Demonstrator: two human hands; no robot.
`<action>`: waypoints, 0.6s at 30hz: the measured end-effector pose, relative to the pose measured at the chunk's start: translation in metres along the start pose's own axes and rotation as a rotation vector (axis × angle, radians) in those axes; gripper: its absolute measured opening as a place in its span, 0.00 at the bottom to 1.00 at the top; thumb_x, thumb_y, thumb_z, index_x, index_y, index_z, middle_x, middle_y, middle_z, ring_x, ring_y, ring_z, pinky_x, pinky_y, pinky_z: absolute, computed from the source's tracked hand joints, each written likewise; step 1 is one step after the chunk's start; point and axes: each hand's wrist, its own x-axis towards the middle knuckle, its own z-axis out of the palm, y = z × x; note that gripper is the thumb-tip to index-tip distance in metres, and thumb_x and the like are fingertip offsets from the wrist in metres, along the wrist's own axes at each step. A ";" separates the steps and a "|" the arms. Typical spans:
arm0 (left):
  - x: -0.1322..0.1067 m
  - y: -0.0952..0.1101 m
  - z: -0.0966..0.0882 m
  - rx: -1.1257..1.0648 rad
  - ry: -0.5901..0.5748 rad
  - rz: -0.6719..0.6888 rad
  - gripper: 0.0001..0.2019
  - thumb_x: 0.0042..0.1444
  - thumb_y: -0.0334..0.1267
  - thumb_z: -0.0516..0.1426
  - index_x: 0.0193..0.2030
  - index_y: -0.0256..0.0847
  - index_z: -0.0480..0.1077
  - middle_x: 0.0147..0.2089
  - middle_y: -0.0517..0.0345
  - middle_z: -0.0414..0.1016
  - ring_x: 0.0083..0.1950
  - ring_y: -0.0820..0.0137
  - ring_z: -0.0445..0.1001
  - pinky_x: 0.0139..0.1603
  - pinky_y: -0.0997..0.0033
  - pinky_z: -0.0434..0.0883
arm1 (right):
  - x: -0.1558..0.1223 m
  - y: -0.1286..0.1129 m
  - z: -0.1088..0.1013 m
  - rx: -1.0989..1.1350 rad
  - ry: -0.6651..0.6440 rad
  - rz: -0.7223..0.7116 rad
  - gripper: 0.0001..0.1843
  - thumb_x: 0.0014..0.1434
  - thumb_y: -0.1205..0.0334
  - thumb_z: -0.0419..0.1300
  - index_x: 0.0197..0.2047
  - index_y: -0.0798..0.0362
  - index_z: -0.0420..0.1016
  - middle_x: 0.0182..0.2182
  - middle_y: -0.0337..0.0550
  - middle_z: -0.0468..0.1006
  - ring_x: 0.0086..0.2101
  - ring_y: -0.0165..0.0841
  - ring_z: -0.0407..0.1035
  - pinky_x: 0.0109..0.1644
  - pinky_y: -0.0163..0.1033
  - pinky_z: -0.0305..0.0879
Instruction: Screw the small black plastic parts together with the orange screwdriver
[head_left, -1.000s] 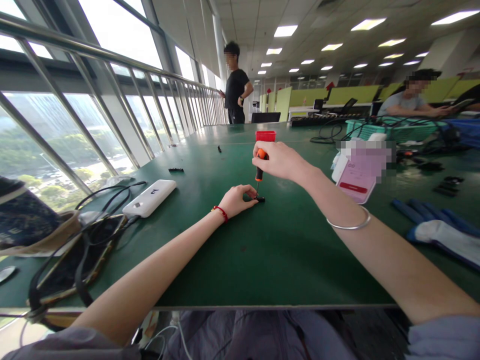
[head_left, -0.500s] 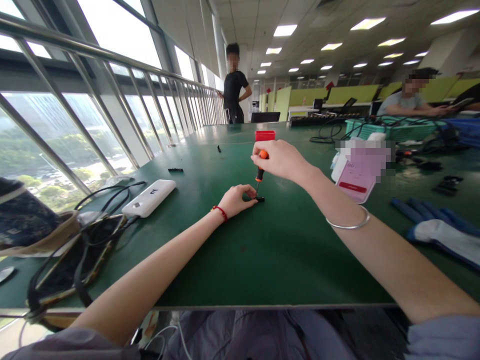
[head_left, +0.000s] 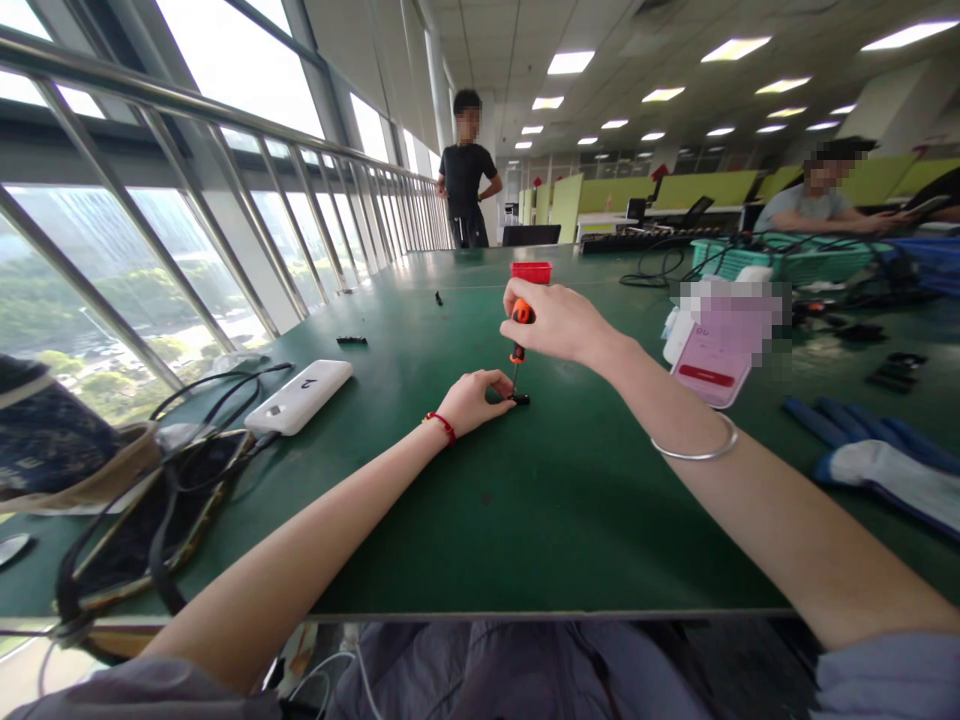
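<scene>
My right hand (head_left: 559,320) is closed round the orange handle of a small screwdriver (head_left: 517,335), held upright with its tip down on a small black part (head_left: 519,398) on the green table (head_left: 525,500). My left hand (head_left: 474,397) rests on the table and pinches that black part between thumb and fingers. A red cord is round my left wrist, a silver bangle round my right forearm.
A red cup (head_left: 531,271) stands behind my right hand. A white power bank (head_left: 298,396), cables and a phone lie at the left. Blue and white gloves (head_left: 877,460) and a pink card (head_left: 716,345) lie right. One person stands far back, another sits at the right.
My right hand has turned slightly on the screwdriver handle. The standing person far back has shifted a little. My left hand has stayed put.
</scene>
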 end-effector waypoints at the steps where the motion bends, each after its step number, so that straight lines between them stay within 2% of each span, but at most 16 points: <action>1: 0.000 0.000 0.000 0.001 -0.001 0.002 0.07 0.47 0.36 0.59 0.35 0.38 0.71 0.35 0.57 0.77 0.38 0.69 0.75 0.44 0.69 0.71 | 0.000 0.000 0.000 -0.003 -0.010 0.007 0.12 0.54 0.52 0.52 0.33 0.51 0.70 0.24 0.40 0.72 0.26 0.32 0.63 0.33 0.38 0.55; 4: 0.000 0.000 0.000 -0.002 -0.002 0.004 0.08 0.47 0.36 0.59 0.35 0.38 0.71 0.35 0.57 0.77 0.38 0.68 0.75 0.44 0.69 0.71 | 0.000 0.001 0.000 0.008 -0.020 0.016 0.14 0.55 0.53 0.50 0.29 0.52 0.70 0.24 0.41 0.73 0.27 0.33 0.64 0.33 0.38 0.55; 6: 0.000 0.001 -0.001 0.001 -0.001 0.003 0.08 0.47 0.36 0.59 0.35 0.38 0.71 0.35 0.57 0.77 0.38 0.68 0.75 0.43 0.69 0.71 | 0.000 0.001 0.000 0.014 -0.005 0.005 0.11 0.53 0.55 0.53 0.34 0.51 0.71 0.26 0.40 0.73 0.27 0.32 0.64 0.33 0.38 0.55; 8: 0.000 0.002 -0.001 0.006 -0.002 -0.002 0.07 0.47 0.36 0.59 0.35 0.38 0.71 0.35 0.57 0.77 0.38 0.68 0.74 0.44 0.69 0.71 | 0.000 0.001 0.001 0.005 0.016 0.006 0.13 0.50 0.56 0.55 0.38 0.51 0.70 0.26 0.40 0.73 0.27 0.33 0.64 0.33 0.38 0.55; 13: 0.000 0.002 -0.001 0.006 -0.007 -0.011 0.07 0.46 0.35 0.59 0.34 0.38 0.71 0.35 0.57 0.77 0.38 0.69 0.74 0.44 0.69 0.71 | 0.000 0.001 0.001 0.014 -0.001 0.045 0.16 0.56 0.52 0.49 0.28 0.52 0.72 0.24 0.42 0.73 0.29 0.34 0.65 0.33 0.39 0.56; 16: 0.000 0.001 -0.001 0.023 -0.009 -0.007 0.06 0.47 0.36 0.59 0.33 0.39 0.72 0.35 0.58 0.77 0.38 0.68 0.74 0.43 0.69 0.71 | 0.001 0.002 0.001 0.028 0.023 0.024 0.12 0.52 0.56 0.53 0.37 0.51 0.72 0.26 0.40 0.73 0.28 0.33 0.65 0.36 0.39 0.57; 18: 0.000 0.002 -0.002 0.039 -0.011 0.005 0.05 0.47 0.36 0.59 0.33 0.39 0.72 0.35 0.58 0.77 0.38 0.68 0.74 0.43 0.69 0.71 | 0.001 0.001 0.001 0.023 0.028 0.022 0.15 0.50 0.56 0.55 0.41 0.51 0.70 0.26 0.39 0.73 0.28 0.33 0.64 0.36 0.40 0.57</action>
